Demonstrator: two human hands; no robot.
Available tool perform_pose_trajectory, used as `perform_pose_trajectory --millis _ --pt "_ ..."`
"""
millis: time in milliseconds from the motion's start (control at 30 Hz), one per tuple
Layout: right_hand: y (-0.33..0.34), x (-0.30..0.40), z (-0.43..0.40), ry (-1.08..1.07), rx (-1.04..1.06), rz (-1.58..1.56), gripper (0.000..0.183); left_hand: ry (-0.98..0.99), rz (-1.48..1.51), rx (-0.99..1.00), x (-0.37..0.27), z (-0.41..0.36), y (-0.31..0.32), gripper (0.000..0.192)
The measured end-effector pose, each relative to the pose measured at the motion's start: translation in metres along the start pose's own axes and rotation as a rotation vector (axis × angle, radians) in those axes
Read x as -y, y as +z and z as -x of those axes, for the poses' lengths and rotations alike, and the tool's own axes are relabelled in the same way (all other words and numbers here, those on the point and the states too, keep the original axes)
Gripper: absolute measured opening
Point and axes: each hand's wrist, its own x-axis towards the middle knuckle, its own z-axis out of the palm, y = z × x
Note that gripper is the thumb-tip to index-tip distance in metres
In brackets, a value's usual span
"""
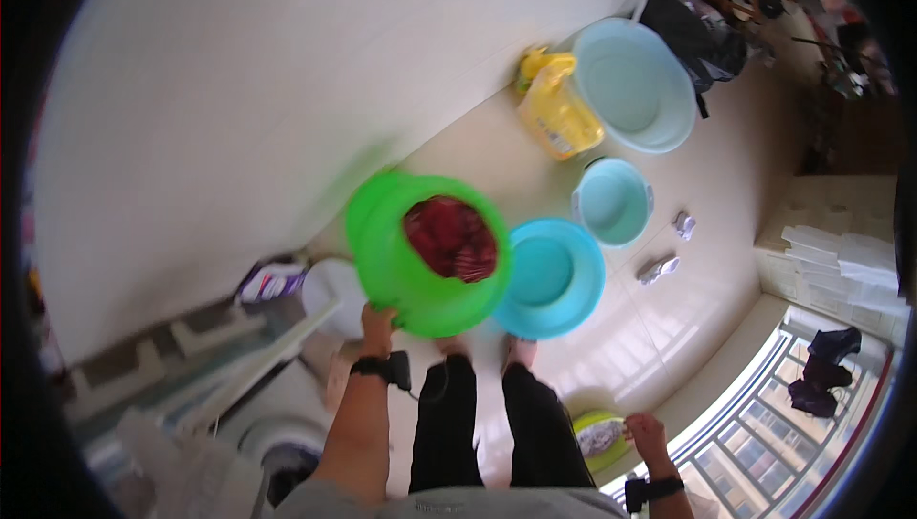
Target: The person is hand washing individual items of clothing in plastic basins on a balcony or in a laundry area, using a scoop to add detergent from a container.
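My left hand [379, 325] grips the near rim of a bright green plastic basin [423, 297], which tilts above the floor. Dark red cloth [451, 240] is bunched inside it. Behind its left side shows another green round edge, blurred; whether that is a second basin, I cannot tell. A turquoise basin [541, 272] sits directly to the right, partly covered by the green one. My right hand [646, 436] is low on the right, fingers loosely bent. It overlaps the rim of a lime-green basin [602, 454] holding pale patterned cloth [600, 438]; contact is unclear.
Beyond stand a small light-blue basin [615, 202], a large pale-blue tub [630, 86] and a yellow detergent jug [562, 118]. Two pale shoes or socks [659, 270] lie on the tiles. A white front-loading washing machine [279, 404] and a purple-labelled package [272, 281] are left.
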Motion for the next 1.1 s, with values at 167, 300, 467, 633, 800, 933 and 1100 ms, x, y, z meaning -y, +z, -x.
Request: perform_pose_trajectory --millis 167,300,467,633,800,933,1100 --pt "-0.012 0.075 -0.022 -0.125 0.133 -0.085 0.021 0.145 -0.351 0.002 -0.020 0.100 -0.019 0.030" --pt "-0.008 0.139 -0.025 -0.100 0.401 -0.184 0.036 0.221 -0.472 -0.001 -0.016 0.193 -0.026 0.033" --pt "0.031 0.156 -0.010 -0.291 0.707 0.012 0.043 0.127 -0.566 -0.155 0.009 0.326 -0.046 0.034" --pt "0.068 0.150 0.007 -0.578 0.718 0.131 0.034 0.048 -0.312 -0.342 0.062 0.410 -0.063 0.037" --pt "0.105 0.170 0.063 -0.769 0.765 0.474 0.030 -0.143 0.503 -0.110 0.114 0.485 -0.090 0.032" --pt "0.155 0.151 0.121 -0.869 0.939 0.664 0.028 -0.152 0.700 -0.195 0.195 0.551 -0.118 0.040" --pt "0.219 0.089 0.196 -0.516 1.219 0.519 0.029 0.129 0.549 -0.515 0.318 0.657 -0.155 0.038"
